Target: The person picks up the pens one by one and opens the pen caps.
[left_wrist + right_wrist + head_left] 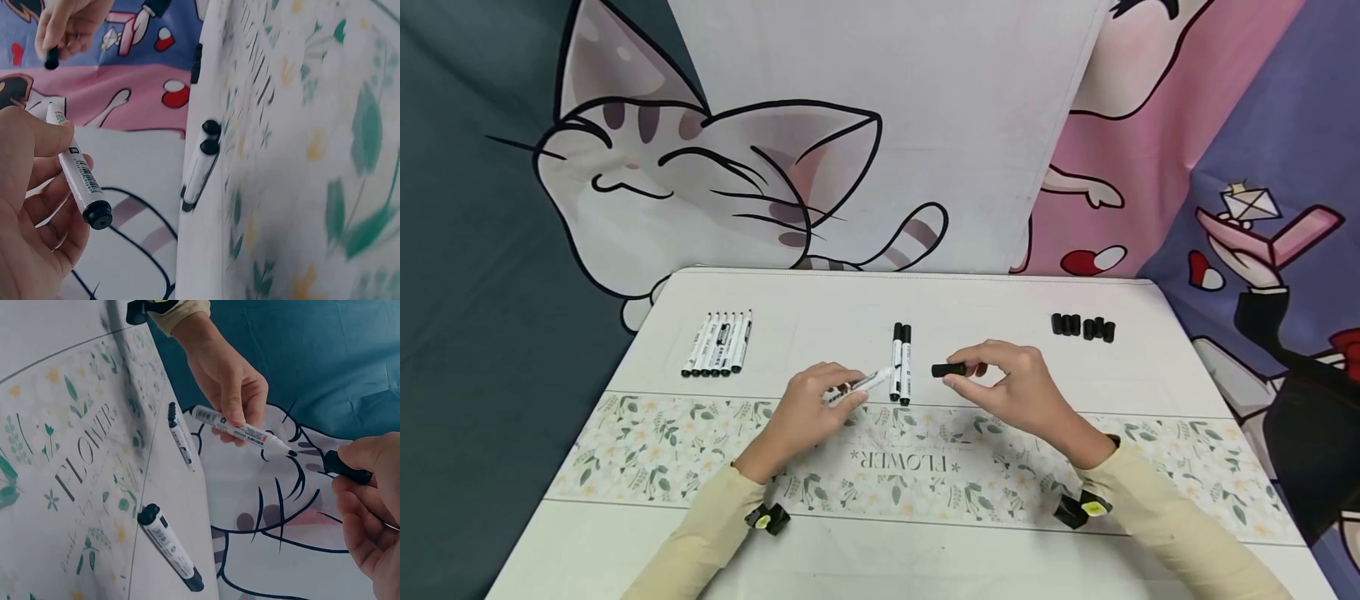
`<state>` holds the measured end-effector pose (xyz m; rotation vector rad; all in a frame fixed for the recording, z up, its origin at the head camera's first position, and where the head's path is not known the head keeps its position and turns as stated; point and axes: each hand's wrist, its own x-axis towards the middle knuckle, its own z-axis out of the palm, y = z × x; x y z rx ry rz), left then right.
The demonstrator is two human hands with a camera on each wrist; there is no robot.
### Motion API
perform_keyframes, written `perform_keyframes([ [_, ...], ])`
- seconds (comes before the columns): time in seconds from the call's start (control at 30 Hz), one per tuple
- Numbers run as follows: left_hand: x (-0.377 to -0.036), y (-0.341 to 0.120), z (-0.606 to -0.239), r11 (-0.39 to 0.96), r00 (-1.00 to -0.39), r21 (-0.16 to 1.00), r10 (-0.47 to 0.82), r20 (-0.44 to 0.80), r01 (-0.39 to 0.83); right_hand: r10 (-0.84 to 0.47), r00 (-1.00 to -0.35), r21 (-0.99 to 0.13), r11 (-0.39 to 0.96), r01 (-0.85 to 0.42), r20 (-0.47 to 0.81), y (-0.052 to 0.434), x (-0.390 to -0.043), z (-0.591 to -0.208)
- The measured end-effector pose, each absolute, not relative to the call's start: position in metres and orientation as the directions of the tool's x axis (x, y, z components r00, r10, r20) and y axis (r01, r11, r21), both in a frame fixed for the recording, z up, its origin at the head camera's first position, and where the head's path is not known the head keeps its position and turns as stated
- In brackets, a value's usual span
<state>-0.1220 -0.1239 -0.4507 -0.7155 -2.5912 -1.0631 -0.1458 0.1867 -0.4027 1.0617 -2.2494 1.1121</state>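
My left hand [808,408] pinches an uncapped white marker [871,381], its bare tip pointing towards the right hand. Between thumb and fingers my right hand [1018,387] grips a black marker cap [947,369], apart from that marker. In the right wrist view, the dark tip of the held marker [240,431] faces the cap [345,469] across a small gap. The left wrist view shows the marker's black end [98,215]. Two capped markers [906,367] lie side by side on the table between the hands.
Several uncapped markers [718,343] lie in a row at the table's left. Several black caps [1082,327] sit in a row at the right. A floral strip [902,492] crosses the white table, and a printed cat curtain [925,125] hangs behind its far edge.
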Motion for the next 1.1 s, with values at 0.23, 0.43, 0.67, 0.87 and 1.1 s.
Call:
perform_keyframes([
  [0.23,-0.127,-0.146,-0.442,0.651,-0.895,0.625,0.217,0.391,0.431,-0.404,-0.661,-0.506,0.430,-0.747,0.632,0.199,-0.148,-0.401],
  [0.43,-0.132,-0.168,-0.437,0.650,-0.910,0.667,0.099,0.402,0.365,-0.338,-0.738,-0.552,0.501,-0.666,0.584,0.211,-0.149,-0.408],
  [0.67,-0.141,-0.204,-0.430,0.698,-0.946,0.680,-0.010,0.324,0.225,-0.286,-0.796,-0.587,0.553,-0.592,0.533,0.220,-0.150,-0.413],
  [0.87,-0.153,-0.240,-0.428,0.747,-0.948,0.654,-0.110,0.297,0.118,-0.260,-0.808,-0.596,0.564,-0.571,0.529,0.228,-0.152,-0.417],
  [1.1,-0.164,-0.281,-0.432,0.766,-0.940,0.641,-0.182,0.288,0.048,-0.222,-0.831,-0.641,0.546,-0.539,0.510,0.236,-0.153,-0.421],
])
